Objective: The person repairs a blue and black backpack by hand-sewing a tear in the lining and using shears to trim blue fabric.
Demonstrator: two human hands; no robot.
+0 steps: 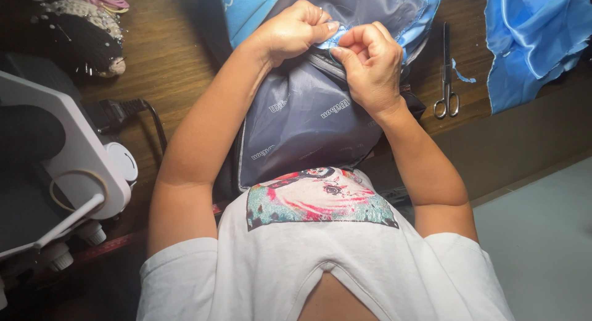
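Left hand (293,31): clenched, pinching the blue edge of the grey fabric (302,120).
Right hand (370,65): clenched on the same edge, touching the left.
Scissors (447,71): on the counter (166,56), right of both hands.

dark wood table (166,56), pale grey floor (542,234) at right, white sewing machine (74,154) left, dim light
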